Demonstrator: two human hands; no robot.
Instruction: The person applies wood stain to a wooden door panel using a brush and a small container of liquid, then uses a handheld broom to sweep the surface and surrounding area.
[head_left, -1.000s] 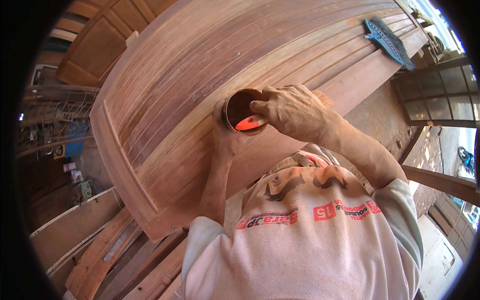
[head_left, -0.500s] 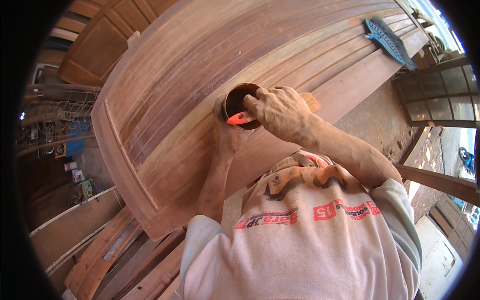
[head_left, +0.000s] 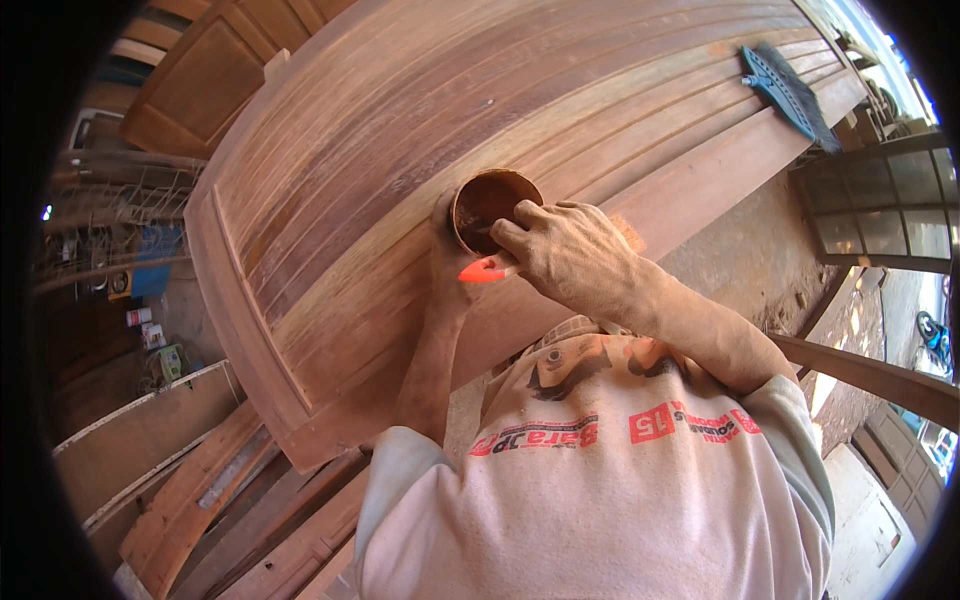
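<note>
A round can (head_left: 480, 205) with a brownish inside is in my left hand (head_left: 449, 262), whose fingers wrap its left side and are partly hidden behind it. The can is held over a large wooden door panel (head_left: 370, 185) with long grooves. My right hand (head_left: 575, 250) is closed around a paintbrush (head_left: 484, 271). The brush's orange-red handle end points left, just below the can's rim, and its tan bristles stick out beyond the far side of the hand. My right fingertips reach over the can's near right edge.
A blue broom head (head_left: 785, 95) with dark bristles lies on the panel's far right end. Another panelled door (head_left: 195, 85) stands at the upper left. Wooden boards (head_left: 200, 500) lean at the lower left. A framed glass window (head_left: 880, 200) stands at the right.
My right hand has shifted slightly right and nearer to me. The brush handle's end has moved from across the can's mouth to below its rim, and more of the can's inside shows.
</note>
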